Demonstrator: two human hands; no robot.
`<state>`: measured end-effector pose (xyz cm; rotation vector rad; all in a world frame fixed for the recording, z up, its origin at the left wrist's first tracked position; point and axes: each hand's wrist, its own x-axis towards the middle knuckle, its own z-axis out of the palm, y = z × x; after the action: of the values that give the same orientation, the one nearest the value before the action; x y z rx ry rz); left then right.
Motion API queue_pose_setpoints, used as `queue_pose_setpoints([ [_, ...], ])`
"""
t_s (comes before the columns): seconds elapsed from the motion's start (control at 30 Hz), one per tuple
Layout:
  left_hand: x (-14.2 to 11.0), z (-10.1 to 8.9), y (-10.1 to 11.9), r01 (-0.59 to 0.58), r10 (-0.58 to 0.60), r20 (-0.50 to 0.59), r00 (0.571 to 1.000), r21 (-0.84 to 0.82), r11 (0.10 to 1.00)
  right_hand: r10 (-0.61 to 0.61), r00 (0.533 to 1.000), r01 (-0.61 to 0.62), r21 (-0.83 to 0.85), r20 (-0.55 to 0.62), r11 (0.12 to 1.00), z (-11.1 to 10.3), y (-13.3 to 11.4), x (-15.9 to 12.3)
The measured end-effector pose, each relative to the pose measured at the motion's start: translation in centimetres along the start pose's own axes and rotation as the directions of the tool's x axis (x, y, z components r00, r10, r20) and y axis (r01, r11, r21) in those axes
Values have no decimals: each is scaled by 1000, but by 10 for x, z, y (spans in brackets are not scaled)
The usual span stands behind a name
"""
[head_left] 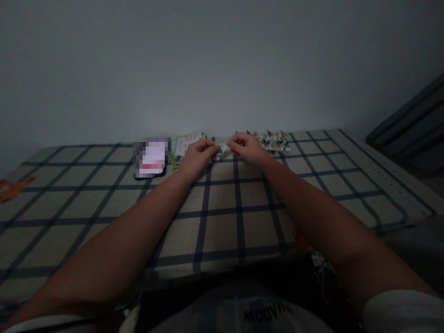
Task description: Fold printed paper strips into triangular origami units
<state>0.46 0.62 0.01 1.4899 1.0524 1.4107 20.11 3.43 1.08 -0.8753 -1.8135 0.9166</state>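
Between my two hands is a small piece of printed paper (222,149), white with blue and orange patches. My left hand (199,156) pinches its left end between thumb and fingers. The fingertips of my right hand (247,146) are closed on its other end. Partly behind my left hand lies a stack of printed sheets (187,144) with green and yellow edges. Just past my right hand is a heap of small folded paper pieces (277,141), green and white. Some of that heap is hidden by my hand.
A phone (151,159) with a lit, blurred-out screen lies left of the stack. Everything rests on a checked tablecloth (222,231), against a plain wall (222,64). An orange printed figure (14,188) shows at the left. A dark slatted object (412,120) stands at the right.
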Motion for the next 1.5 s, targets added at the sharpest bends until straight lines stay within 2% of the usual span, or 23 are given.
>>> queue_pose_setpoints([
  [0.13, -2, 0, 5, 1, 0, -9, 1000, 17, 1000, 18, 999, -15, 87, -33, 996, 4, 1, 0],
  [0.33, -4, 3, 3, 13, -19, 87, 996, 70, 997, 86, 993, -72, 158, -79, 985, 3, 1, 1],
  [0.53, 0, 0, -1, -45, 41, 27, 999, 124, 991, 113, 993, -110, 113, -18, 987, 1, 0, 0],
  [0.73, 2, -1, -6, -10, 7, 23, 1000, 105, 994, 117, 993, -115, 88, -19, 989, 0, 3, 0],
  [0.9, 0, -1, -2, -24, 19, 40, 999, 111, 994, 88, 996, -88, 69, 0, 994, -1, 2, 0],
  [1.17, -1, 1, 0, -39, 35, 46, 998, 88, 995, 32, 998, -32, 9, -48, 999, 3, 0, 1],
  [1.37, 0, 1, 3, -33, 37, -41, 998, 84, 996, 63, 997, -64, 16, 38, 998, 0, 0, 0],
  [1.5, 0, 1, 6, -30, 34, -43, 998, 91, 995, 86, 994, -88, 29, 63, 996, 3, -1, 0],
])
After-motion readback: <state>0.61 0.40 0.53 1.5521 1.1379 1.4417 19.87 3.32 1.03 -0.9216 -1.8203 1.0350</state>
